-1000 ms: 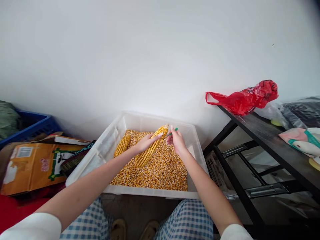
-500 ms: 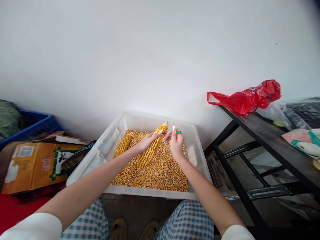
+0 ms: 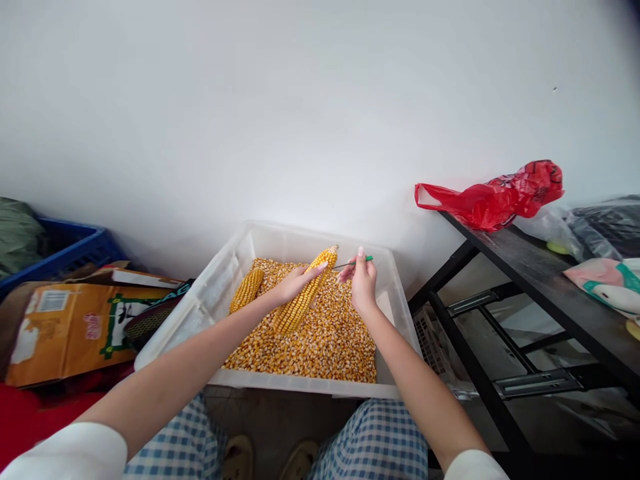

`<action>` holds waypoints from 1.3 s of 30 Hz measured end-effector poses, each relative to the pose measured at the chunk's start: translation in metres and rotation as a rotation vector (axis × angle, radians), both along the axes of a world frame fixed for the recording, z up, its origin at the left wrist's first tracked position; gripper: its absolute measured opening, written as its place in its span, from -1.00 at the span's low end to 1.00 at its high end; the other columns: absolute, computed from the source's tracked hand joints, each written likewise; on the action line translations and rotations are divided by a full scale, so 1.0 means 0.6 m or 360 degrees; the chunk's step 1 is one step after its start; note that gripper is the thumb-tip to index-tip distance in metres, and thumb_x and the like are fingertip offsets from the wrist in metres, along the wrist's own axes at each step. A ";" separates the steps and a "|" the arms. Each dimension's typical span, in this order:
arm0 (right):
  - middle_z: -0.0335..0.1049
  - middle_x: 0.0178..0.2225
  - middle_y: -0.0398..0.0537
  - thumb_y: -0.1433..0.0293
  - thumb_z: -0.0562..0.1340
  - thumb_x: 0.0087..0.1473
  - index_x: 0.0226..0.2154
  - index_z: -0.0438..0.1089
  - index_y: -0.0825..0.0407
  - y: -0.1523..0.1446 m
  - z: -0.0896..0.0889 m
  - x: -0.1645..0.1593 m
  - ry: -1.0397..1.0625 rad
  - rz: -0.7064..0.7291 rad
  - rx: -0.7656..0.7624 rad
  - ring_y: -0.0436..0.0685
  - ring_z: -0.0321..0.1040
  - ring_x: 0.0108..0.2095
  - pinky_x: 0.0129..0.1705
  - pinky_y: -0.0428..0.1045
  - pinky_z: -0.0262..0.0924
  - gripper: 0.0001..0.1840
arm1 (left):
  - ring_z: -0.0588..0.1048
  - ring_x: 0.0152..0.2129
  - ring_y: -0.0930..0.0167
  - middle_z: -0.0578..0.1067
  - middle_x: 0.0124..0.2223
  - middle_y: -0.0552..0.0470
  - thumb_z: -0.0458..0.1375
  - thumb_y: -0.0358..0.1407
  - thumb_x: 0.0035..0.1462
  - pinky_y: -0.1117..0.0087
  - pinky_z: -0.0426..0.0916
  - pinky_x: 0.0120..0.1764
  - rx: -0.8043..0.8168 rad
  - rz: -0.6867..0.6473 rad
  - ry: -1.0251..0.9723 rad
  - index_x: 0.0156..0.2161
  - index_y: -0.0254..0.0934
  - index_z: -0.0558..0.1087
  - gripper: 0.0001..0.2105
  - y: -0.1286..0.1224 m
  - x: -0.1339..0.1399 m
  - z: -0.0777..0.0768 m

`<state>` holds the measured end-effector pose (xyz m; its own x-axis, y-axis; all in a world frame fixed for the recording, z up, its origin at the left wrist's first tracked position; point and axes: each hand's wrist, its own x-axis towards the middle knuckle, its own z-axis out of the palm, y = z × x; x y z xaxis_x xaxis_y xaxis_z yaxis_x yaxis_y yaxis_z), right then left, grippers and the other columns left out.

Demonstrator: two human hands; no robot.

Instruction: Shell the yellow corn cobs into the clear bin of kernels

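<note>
My left hand point(image 3: 297, 283) is wrapped round a yellow corn cob point(image 3: 300, 305), which it holds tilted with the narrow tip up and away. Closed on a green-handled screwdriver point(image 3: 369, 258), my right hand point(image 3: 364, 279) is just right of the cob. The tool's thin metal shaft points left to the cob's upper part; whether its tip touches the kernels I cannot tell. Beneath both hands, loose corn kernels point(image 3: 320, 353) fill the bottom of a translucent plastic bin point(image 3: 395, 293). Another corn cob point(image 3: 247, 291) lies on the kernels at the bin's left side.
A black metal-framed table point(image 3: 540, 280) stands on the right, carrying a red plastic bag point(image 3: 493, 200) and other bags. To the left are an orange cardboard box point(image 3: 70, 327) and a blue crate point(image 3: 75, 250). The white wall point(image 3: 310, 120) rises behind the bin.
My right hand has moved slightly right, away from the cob, and the screwdriver's shaft now shows between them. My left hand and the cob have barely moved.
</note>
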<state>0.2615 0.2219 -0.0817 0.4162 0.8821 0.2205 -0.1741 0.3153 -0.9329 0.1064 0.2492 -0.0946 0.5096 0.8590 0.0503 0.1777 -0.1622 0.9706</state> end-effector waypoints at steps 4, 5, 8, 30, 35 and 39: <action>0.26 -0.72 -0.22 -0.01 0.04 0.02 -0.46 0.16 0.07 -0.005 0.013 0.001 0.0023 -0.0023 0.0101 -0.03 0.27 -0.70 -0.65 -0.15 0.16 -0.55 | 0.44 -0.23 0.20 0.54 -0.22 -0.02 -0.03 0.08 0.03 0.33 0.26 -0.15 -0.0148 -0.0077 -0.0128 -0.26 -0.35 0.49 -0.49 -0.005 0.000 0.004; 0.26 -0.72 -0.22 -0.01 0.03 0.02 -0.46 0.16 0.07 -0.006 0.014 0.000 0.0013 -0.0016 0.0104 -0.03 0.27 -0.70 -0.64 -0.15 0.17 -0.55 | 0.43 -0.21 0.19 0.54 -0.20 -0.02 -0.02 0.08 0.03 0.32 0.25 -0.12 -0.0157 -0.0079 -0.0135 -0.25 -0.35 0.50 -0.49 -0.005 0.000 0.005; 0.27 -0.71 -0.22 0.01 0.02 0.04 -0.46 0.17 0.07 -0.007 0.014 -0.003 -0.0025 -0.0022 0.0116 -0.04 0.27 -0.70 -0.63 -0.15 0.17 -0.56 | 0.41 -0.15 0.18 0.52 -0.16 -0.03 -0.01 0.06 0.03 0.30 0.23 -0.08 -0.0136 -0.0062 -0.0125 -0.20 -0.37 0.49 -0.48 -0.007 0.000 0.008; 0.27 -0.73 -0.21 0.08 0.00 0.09 -0.48 0.17 0.07 -0.009 -0.009 -0.015 -0.0188 -0.0062 0.0140 -0.04 0.25 -0.71 -0.61 -0.13 0.19 -0.60 | 0.40 -0.40 0.29 0.47 -0.40 0.04 -0.08 0.10 0.05 0.41 0.23 -0.36 0.0270 0.0138 0.0260 -0.34 -0.37 0.46 -0.47 -0.011 0.006 -0.006; 0.25 -0.77 -0.22 0.03 0.02 0.05 -0.50 0.16 0.06 0.001 -0.011 -0.002 -0.0036 -0.0014 -0.0028 -0.04 0.21 -0.76 -0.67 -0.15 0.15 -0.58 | 0.42 -0.42 0.27 0.49 -0.39 0.03 -0.04 0.10 0.02 0.40 0.23 -0.37 0.0423 0.0164 0.0453 -0.29 -0.33 0.46 -0.50 -0.005 -0.004 0.000; 0.23 -0.79 -0.22 0.03 0.06 0.02 -0.52 0.16 0.06 0.009 -0.013 0.007 0.0014 0.0106 -0.0172 -0.04 0.16 -0.79 -0.73 -0.16 0.10 -0.58 | 0.43 -0.40 0.27 0.50 -0.36 0.03 -0.01 0.09 0.01 0.39 0.24 -0.34 0.0464 0.0101 0.0476 -0.26 -0.31 0.46 -0.52 0.001 -0.008 0.000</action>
